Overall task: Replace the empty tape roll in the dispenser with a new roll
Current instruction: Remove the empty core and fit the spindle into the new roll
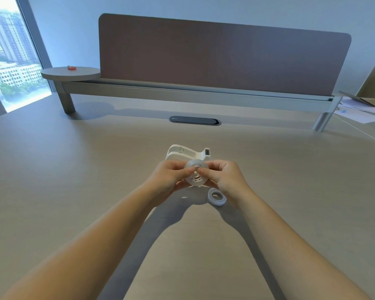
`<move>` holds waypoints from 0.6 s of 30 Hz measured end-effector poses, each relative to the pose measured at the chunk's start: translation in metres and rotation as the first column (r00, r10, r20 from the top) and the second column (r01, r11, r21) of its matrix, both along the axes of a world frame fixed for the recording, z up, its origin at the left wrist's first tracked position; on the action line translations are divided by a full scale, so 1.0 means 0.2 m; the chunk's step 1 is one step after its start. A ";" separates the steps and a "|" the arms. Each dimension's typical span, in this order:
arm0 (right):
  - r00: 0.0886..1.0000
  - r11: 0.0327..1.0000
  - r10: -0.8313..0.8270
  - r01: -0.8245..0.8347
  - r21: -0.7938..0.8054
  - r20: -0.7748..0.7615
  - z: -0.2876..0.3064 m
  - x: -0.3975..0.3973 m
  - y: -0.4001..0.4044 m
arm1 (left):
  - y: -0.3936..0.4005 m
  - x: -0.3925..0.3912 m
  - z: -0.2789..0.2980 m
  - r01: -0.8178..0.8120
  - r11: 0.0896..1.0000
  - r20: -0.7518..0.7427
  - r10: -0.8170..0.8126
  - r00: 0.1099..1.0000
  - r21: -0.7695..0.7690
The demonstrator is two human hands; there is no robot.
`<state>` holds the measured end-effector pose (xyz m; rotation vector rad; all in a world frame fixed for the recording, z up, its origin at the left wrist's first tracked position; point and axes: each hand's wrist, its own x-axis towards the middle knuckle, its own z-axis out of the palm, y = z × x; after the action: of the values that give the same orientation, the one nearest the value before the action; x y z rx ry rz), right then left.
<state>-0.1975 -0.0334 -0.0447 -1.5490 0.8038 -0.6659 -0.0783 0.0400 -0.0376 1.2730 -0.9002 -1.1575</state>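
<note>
A white tape dispenser [183, 153] stands on the desk just beyond my hands, its roll bay showing no roll. Both hands hold a clear tape roll [195, 175] with a white hub in its centre, a little above the desk. My left hand [171, 177] grips the roll's left side and my right hand [224, 176] grips its right side, both thumbs pressing on the face near the hub. A white ring-shaped roll [217, 197] lies flat on the desk, right beside my right wrist.
The light wood desk [74, 169] has a dark cable port [194, 120] behind the dispenser. A brown divider panel [223, 55] on a raised rail closes the back. Papers [359, 109] lie at the far right, and a round shelf [70, 73] at the far left carries a small orange object.
</note>
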 end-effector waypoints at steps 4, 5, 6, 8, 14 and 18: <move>1.000 1.000 0.011 -0.011 -0.004 0.026 0.01 0.00 0.01 | 0.00 -0.02 -0.02 -0.138 0.989 -0.011 0.137 0.990 -0.063; 0.999 1.000 0.009 -0.009 -0.005 0.031 0.01 0.00 0.01 | -0.01 -0.02 -0.02 -0.168 0.983 -0.014 0.167 0.986 -0.073; 0.999 1.000 0.007 -0.007 -0.010 0.032 0.01 0.00 0.01 | -0.01 -0.02 -0.03 -0.187 0.979 -0.011 0.187 0.982 -0.081; 1.000 0.999 0.003 -0.002 -0.034 0.018 0.01 0.00 0.01 | -0.01 -0.02 -0.03 -0.201 0.975 0.007 0.202 0.979 -0.095; 1.000 0.998 -0.021 0.020 -0.065 -0.009 0.02 0.00 0.00 | -0.01 -0.02 -0.04 -0.158 0.983 0.049 0.163 0.985 -0.091; 0.999 0.998 -0.048 0.049 -0.047 0.010 0.02 0.01 0.01 | -0.01 -0.03 -0.04 -0.155 0.986 0.046 0.158 0.986 -0.068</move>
<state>-0.1951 -0.0320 -0.0411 -1.5719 0.8262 -0.7318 -0.0837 0.0378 -0.0447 1.3025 -0.8520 -0.9691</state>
